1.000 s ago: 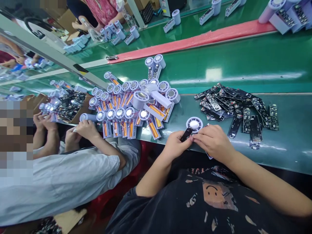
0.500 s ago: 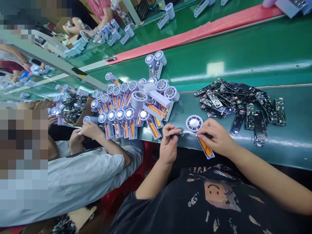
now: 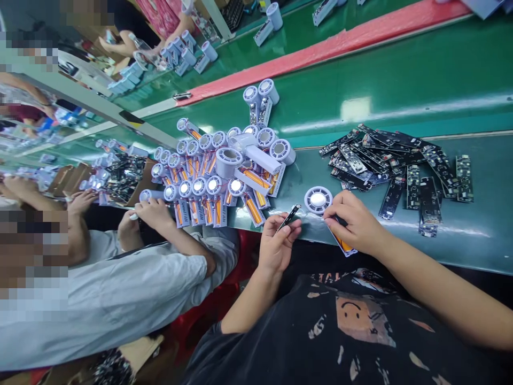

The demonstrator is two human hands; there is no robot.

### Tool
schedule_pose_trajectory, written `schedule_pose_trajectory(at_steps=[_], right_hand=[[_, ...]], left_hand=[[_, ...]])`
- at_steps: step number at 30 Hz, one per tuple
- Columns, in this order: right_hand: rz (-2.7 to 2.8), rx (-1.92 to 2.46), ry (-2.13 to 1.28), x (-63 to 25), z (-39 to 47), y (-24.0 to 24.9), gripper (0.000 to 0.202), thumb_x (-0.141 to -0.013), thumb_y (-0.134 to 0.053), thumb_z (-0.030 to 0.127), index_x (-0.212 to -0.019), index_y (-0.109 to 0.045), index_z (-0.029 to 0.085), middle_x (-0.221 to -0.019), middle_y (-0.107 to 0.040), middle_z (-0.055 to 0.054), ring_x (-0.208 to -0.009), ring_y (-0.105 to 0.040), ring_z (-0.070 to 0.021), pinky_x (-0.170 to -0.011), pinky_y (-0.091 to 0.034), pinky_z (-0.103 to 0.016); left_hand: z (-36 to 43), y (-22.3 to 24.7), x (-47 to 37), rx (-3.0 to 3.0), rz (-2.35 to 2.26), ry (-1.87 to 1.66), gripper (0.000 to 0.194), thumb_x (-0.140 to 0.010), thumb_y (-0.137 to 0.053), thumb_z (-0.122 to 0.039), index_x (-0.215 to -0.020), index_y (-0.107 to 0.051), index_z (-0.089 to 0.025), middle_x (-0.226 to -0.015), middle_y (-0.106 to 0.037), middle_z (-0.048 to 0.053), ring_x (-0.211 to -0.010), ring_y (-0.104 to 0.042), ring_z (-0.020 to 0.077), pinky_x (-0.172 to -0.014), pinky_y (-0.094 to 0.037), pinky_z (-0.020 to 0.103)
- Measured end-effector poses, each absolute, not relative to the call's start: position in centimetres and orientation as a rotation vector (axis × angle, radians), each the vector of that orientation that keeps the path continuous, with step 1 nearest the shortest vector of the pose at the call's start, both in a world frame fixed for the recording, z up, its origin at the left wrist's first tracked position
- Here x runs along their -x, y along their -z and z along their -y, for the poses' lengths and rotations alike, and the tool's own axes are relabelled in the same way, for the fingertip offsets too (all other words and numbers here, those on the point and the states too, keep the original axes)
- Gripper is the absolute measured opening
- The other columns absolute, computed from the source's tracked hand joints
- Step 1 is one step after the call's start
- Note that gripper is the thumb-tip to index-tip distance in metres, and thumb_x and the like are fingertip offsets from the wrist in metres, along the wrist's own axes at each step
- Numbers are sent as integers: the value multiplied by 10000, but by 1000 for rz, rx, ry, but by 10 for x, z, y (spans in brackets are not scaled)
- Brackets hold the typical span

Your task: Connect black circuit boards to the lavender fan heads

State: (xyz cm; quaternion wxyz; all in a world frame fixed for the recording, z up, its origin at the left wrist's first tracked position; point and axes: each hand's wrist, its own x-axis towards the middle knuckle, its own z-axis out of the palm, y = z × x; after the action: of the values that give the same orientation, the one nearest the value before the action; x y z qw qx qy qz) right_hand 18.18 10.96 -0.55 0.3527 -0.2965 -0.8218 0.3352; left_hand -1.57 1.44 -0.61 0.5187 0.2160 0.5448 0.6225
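Observation:
My left hand [image 3: 277, 243] pinches a narrow black circuit board [image 3: 289, 216], which tilts up toward the right. To its right, my right hand [image 3: 352, 222] has its fingers closed at the neck of a lilac fan unit [image 3: 318, 200], just below the round head. The fan's open handle shows an orange battery [image 3: 342, 243], partly covered by my right hand. What the right fingertips pinch is too small to make out. The fan head rests near the bench's front edge.
Many lilac fans [image 3: 199, 186] with orange batteries stand on the bench [image 3: 481, 224] at left. A pile of circuit boards [image 3: 377, 155] lies at right. Beyond runs a green belt [image 3: 312, 107] with a red strip [image 3: 320, 47]. A co-worker's hands [image 3: 152, 214] are at far left.
The board in my left hand has turned from nearly flat to steeply tilted, and the left fingers have spread somewhat. My right hand has moved slightly and covers more of the fan's handle.

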Motion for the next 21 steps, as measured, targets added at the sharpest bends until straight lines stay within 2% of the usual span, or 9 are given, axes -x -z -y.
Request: schedule_pose_trajectory(at_steps=[3, 6, 8, 10, 12, 15, 19, 21], right_hand=[[2160, 828, -823, -178, -107, 1, 167, -957, -510, 250, -866, -646, 212, -899, -519, -50, -863, -523, -208, -783, -412, -369], [2176, 911, -781, -173, -102, -4, 168, -956, -513, 235, -856, -646, 210, -915, -518, -54, -875, -515, -213, -780, -384, -367], [2170, 938, -773, -171, -100, -5, 162, -953, -511, 223, -863, -646, 209, -924, -523, -57, -877, -515, -216, -768, -370, -364], [2152, 940, -782, -170, -99, -4, 159, -952, -508, 223, -867, -641, 210, -923, -527, -56, -873, -515, -217, -764, -364, -363], [2129, 930, -813, -170, -100, -2, 156, -953, -509, 233, -859, -632, 211, -914, -524, -52, -866, -511, -214, -773, -367, -365], [2108, 896, -871, -171, -102, 0, 158, -960, -507, 247, -863, -626, 210, -907, -516, -48, -872, -509, -211, -785, -374, -369], [2087, 869, -932, -172, -103, 2, 175, -973, -494, 263, -884, -636, 211, -909, -515, -44, -886, -517, -210, -805, -379, -378], [2069, 866, -957, -173, -103, 3, 180, -972, -495, 271, -885, -640, 212, -913, -518, -43, -888, -521, -210, -809, -381, -379]], left_hand=[[-10, 10, 11, -489, -1221, -1415, 424, -709, -874, -443, -887, -546, -240, -901, -688, -48, -867, -734, 142, -812, -599, 291], [-8, 14, 2, -480, -1197, -1453, 416, -699, -892, -443, -937, -624, -232, -776, -667, -55, -667, -643, 86, -687, -552, 244], [-8, 15, -3, -488, -1226, -1478, 505, -644, -928, -447, -1011, -666, -219, -769, -684, -46, -598, -613, 73, -625, -532, 231], [-8, 11, -4, -507, -1269, -1446, 539, -603, -952, -431, -999, -676, -191, -793, -715, -24, -603, -662, 97, -626, -558, 243], [-8, 5, -2, -531, -1282, -1387, 479, -595, -963, -376, -884, -644, -168, -835, -740, -5, -668, -731, 142, -660, -592, 257], [-8, -2, 3, -543, -1188, -1313, 460, -668, -927, -365, -817, -535, -175, -872, -770, 1, -708, -768, 179, -659, -607, 261], [-7, -3, 3, -612, -1043, -1337, 416, -818, -788, -488, -983, -519, -218, -764, -768, -14, -515, -682, 140, -535, -541, 240], [-7, 0, 2, -656, -1069, -1331, 446, -823, -782, -459, -1119, -539, -229, -847, -777, 11, -563, -675, 138, -571, -533, 255]])
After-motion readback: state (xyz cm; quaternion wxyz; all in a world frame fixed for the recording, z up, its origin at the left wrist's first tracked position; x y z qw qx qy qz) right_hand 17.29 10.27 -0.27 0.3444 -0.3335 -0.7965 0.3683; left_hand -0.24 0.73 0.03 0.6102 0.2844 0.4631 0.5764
